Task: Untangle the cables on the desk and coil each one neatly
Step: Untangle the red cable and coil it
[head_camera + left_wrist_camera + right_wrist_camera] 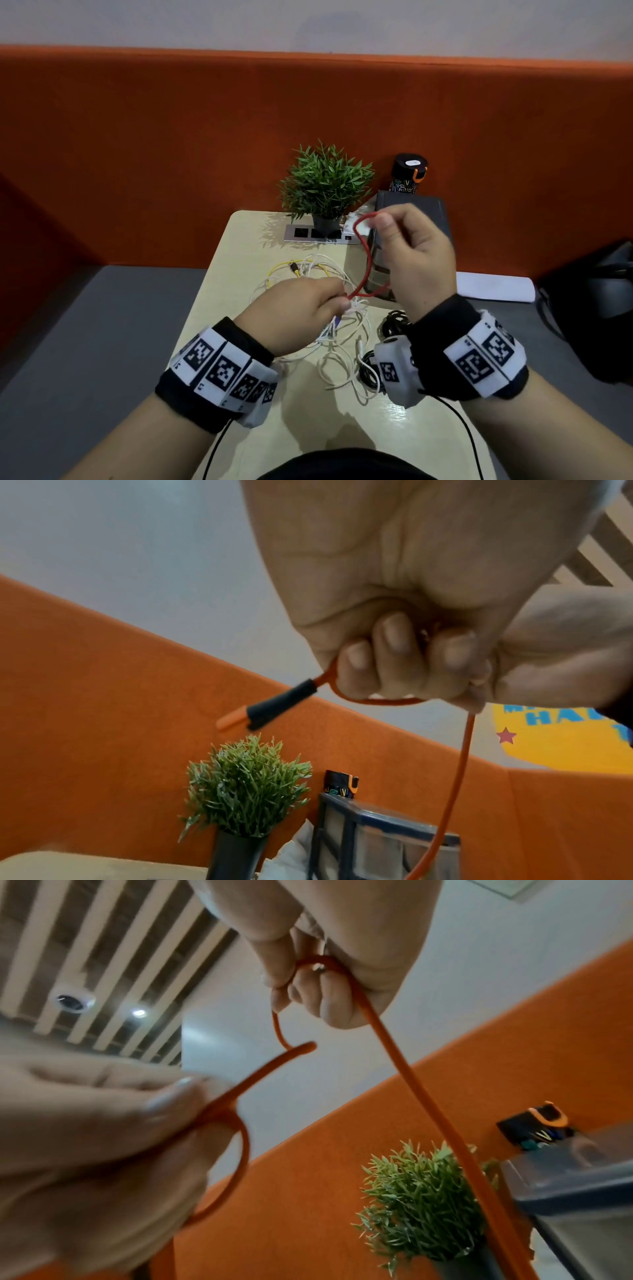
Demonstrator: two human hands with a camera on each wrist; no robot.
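- Head view: I had both hands raised over the surface (pixel 239 240), each clamped on the red cable (pixel 367 263). My left hand (pixel 294 308) pinched its lower end just above the heap of white cables (pixel 342 329); my right hand (pixel 414 253) pinched a small loop of it higher up, in front of the grey box (pixel 411 205). A yellow cable (pixel 298 270) lay in the heap, a black cable (pixel 394 322) near my right wrist, the potted plant (pixel 325 181) and a dark bottle (pixel 409 171) at the back.
- Left wrist view: my left hand (pixel 411 588) was curled round the red cable (pixel 459 777), the black plug (pixel 281 704) poking out beside the little finger.
- Right wrist view: my right hand (pixel 325 961) gripped the red cable (pixel 428 1096) at a bend, the left hand (pixel 103 1123) blurred below with its own loop.
- My judgement: the step was winding the red cable. Done well, it needed even loops laid one on another, the plug end kept pinned, and the slack held clear of the white heap.
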